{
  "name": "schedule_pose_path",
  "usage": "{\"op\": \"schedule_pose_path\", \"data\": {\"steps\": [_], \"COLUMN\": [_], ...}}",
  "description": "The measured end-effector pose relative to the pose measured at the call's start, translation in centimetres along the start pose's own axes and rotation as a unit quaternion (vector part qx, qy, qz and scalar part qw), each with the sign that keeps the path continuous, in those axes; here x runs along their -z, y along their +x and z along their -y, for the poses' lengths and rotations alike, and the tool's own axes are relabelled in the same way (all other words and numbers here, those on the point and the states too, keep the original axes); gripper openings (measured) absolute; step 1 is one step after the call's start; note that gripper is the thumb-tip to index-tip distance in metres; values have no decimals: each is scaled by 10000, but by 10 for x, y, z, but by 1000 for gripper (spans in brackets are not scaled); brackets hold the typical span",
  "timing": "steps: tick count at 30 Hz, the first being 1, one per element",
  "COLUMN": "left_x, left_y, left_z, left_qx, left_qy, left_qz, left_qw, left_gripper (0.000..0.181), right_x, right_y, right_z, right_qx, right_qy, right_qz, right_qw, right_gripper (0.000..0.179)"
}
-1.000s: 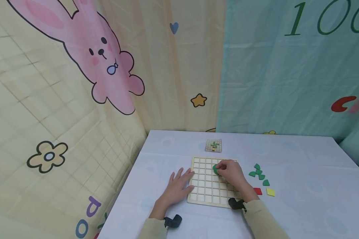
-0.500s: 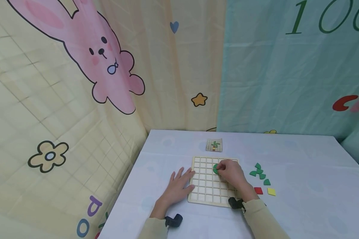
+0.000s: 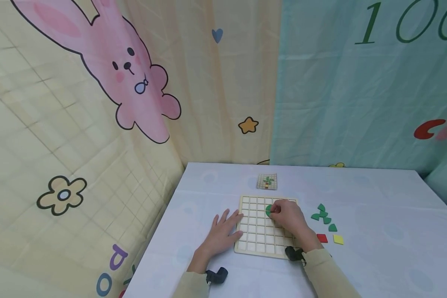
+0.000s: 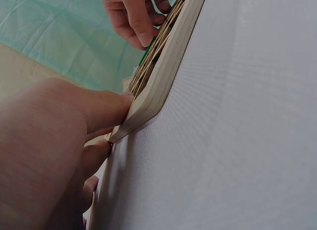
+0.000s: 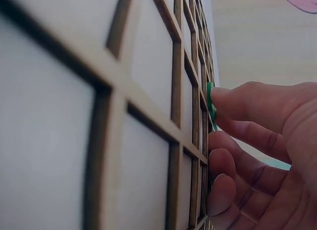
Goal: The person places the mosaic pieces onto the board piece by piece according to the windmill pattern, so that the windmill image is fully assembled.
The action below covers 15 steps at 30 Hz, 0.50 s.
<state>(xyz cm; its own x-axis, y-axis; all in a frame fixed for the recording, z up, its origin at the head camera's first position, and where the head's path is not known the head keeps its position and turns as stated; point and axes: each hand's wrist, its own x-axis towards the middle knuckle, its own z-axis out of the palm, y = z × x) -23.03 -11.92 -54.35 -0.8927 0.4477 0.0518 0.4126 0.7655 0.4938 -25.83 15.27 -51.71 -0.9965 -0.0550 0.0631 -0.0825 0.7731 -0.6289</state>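
Observation:
A square wooden grid board with white cells lies in the middle of the table. My left hand rests at its left side, fingers spread and fairly straight. In the left wrist view the thumb touches the board's corner edge. Over the upper right part of the grid, my right hand pinches a green piece with thumb and forefinger, down at the grid. Green shows left of these fingertips in the head view; the hand hides the rest, and whether it is one piece or more I cannot tell.
Several green quarter-round pieces lie right of the board. A red square and a yellow square are below them. Behind the board lies a small card with a grid picture. Printed curtains stand behind the table.

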Motion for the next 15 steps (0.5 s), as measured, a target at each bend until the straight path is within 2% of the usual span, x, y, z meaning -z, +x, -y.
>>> {"op": "schedule_pose_path", "data": {"steps": [9, 15], "left_x": [-2, -4], "left_y": [1, 1], "left_z": [0, 3], "left_qx": [-8, -12], "left_qy": [20, 85], "left_qz": [-15, -19], "left_qw": [10000, 10000], "left_gripper": [59, 59], "right_x": [1, 10], "right_y": [0, -4], "right_z": [-2, -4], "right_qx": [-15, -66], "right_qy": [13, 171], "right_qz": [15, -38], "right_qw": [10000, 9998], "right_gripper": [9, 6]}}
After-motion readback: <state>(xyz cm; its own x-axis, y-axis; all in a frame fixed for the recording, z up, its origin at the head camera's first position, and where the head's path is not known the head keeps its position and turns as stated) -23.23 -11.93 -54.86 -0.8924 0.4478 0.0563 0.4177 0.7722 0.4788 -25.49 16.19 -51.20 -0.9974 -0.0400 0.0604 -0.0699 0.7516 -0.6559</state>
